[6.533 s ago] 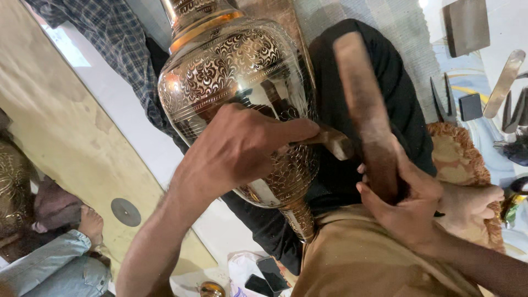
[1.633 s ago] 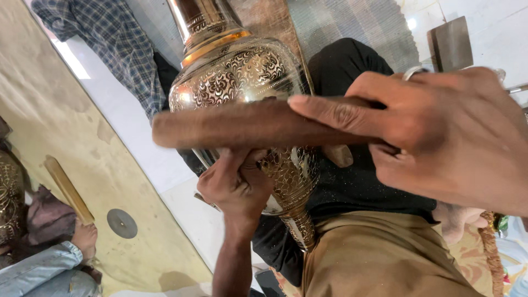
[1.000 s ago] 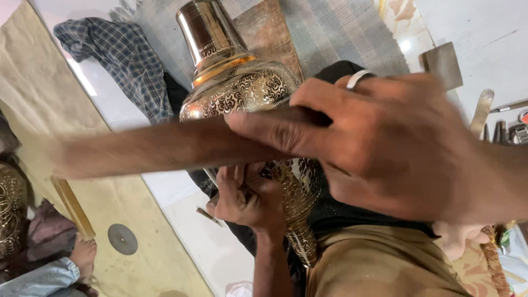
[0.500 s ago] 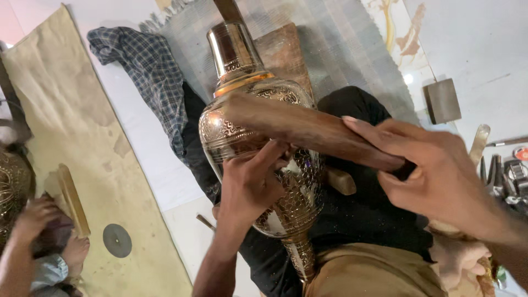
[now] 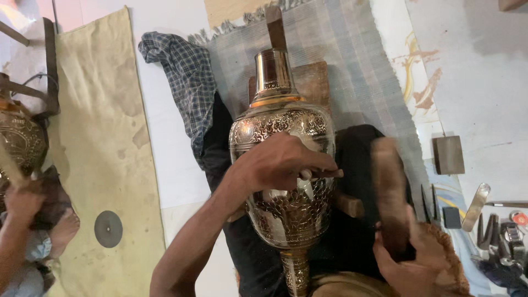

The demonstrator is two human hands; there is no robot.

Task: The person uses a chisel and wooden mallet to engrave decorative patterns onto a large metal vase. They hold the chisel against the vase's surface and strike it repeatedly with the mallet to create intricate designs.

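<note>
Engraved brass vase (image 5: 286,165), blurred wooden mallet (image 5: 391,192)

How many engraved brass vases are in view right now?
2. One big vase lies in the middle under the left hand; a second vase sits at the left edge, cut off by the frame. Others may lie out of view.

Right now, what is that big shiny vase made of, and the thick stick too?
The vase looks like metal, perhaps brass: a polished golden surface with bright reflections and fine engraved patterns. The stick in the right hand looks like wood: dull brown, no shine, though blurred. The left hand holds a thin dark tool against the vase; its material is unclear.
</note>
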